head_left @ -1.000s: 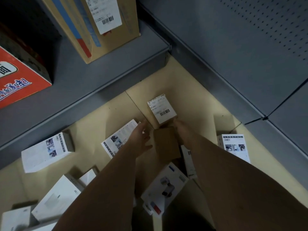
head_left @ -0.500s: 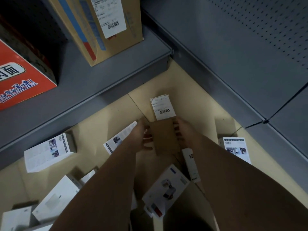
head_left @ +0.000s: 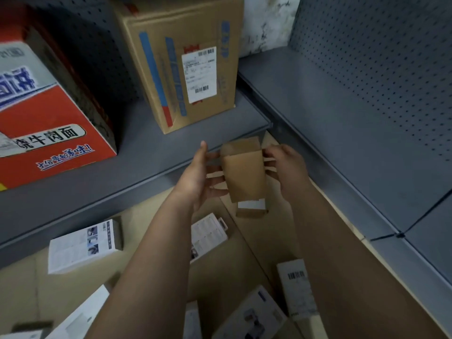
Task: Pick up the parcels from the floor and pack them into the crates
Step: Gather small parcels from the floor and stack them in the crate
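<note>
On the grey shelf (head_left: 151, 152) at the left stand a red box (head_left: 49, 123) and, to its right, a taller brown carton (head_left: 186, 69) with a barcode label. Below, white parcels are scattered on the tan floor (head_left: 256, 241): one (head_left: 83, 245) near the shelf foot, one (head_left: 208, 233) between the forearms, others (head_left: 297, 287) nearer the camera. A small brown parcel (head_left: 244, 177) is held in the air in front of the shelf edge, upright and slightly tilted. The left hand (head_left: 200, 177) is spread, thumb up, with nearly straight fingers against the parcel's left side. The right hand (head_left: 286, 172) grips the right side with bent fingers.
</note>
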The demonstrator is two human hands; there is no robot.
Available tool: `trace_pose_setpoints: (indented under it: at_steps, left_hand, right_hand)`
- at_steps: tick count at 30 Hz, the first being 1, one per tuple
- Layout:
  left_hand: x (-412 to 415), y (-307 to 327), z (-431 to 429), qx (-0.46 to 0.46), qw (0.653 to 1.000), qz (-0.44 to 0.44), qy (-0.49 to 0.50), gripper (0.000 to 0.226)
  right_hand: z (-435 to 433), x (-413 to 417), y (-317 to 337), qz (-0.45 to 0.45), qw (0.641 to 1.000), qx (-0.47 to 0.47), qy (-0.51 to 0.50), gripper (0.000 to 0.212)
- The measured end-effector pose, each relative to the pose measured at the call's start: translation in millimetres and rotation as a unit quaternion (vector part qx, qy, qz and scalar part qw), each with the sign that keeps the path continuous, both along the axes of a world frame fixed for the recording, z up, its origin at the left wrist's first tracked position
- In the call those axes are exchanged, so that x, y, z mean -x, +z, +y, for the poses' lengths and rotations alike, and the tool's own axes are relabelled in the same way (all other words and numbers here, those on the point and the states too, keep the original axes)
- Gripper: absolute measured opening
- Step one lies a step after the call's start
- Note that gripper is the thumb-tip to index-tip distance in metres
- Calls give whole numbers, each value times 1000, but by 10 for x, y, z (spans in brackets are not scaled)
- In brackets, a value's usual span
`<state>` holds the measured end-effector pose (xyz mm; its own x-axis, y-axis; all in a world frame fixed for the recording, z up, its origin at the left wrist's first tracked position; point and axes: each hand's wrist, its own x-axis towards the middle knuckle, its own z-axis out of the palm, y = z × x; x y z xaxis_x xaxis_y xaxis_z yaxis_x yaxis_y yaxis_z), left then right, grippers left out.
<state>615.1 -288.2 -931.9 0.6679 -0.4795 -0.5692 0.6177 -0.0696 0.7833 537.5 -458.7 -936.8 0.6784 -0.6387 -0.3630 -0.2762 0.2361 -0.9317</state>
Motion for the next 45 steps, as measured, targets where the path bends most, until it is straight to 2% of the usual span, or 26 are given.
trace_pose_setpoints:
  at_steps: [4,9,13,16,21,25,30,34,36,38,41,45]
  left_hand:
    - [-33,28,48,32,999,0,19,50]
    - [-23,45,49,10,998,-58,17,46]
    - [-23,19,45,-33,993,-110,18,49]
    - [-11,30,28,-39,992,-118,13,47]
    - [34,73,-2,-37,991,-124,28,25]
    - [62,53,-44,-42,986,-152,62,9]
    - [82,16,-69,12,984,-152,93,44]
    - [73,-37,-74,13,979,-156,134,33]
    - [62,-43,-57,18,979,-143,145,35]
    - [49,-52,-31,28,981,-124,149,43]
    - [34,-75,14,32,982,-98,158,50]
    - [14,-98,70,43,983,-94,152,43]
  right_hand:
    - [49,-103,92,19,999,36,9,21]
    - [114,-126,164,34,997,14,62,10]
    - [80,-97,145,4,998,-31,51,33]
    - [43,-82,84,10,998,-43,34,40]
    - [54,-6,-39,42,998,30,42,54]
    - [89,-6,-139,22,996,77,41,56]
    - [181,-19,-219,-43,983,172,52,52]
    - [225,-35,-242,-85,965,238,70,48]
    - [256,-46,-195,-101,960,252,69,46]
    - [269,-60,-135,-117,966,222,55,42]
    - [242,-67,-25,-151,984,81,48,40]
    - [133,-109,42,-134,988,1,79,39]
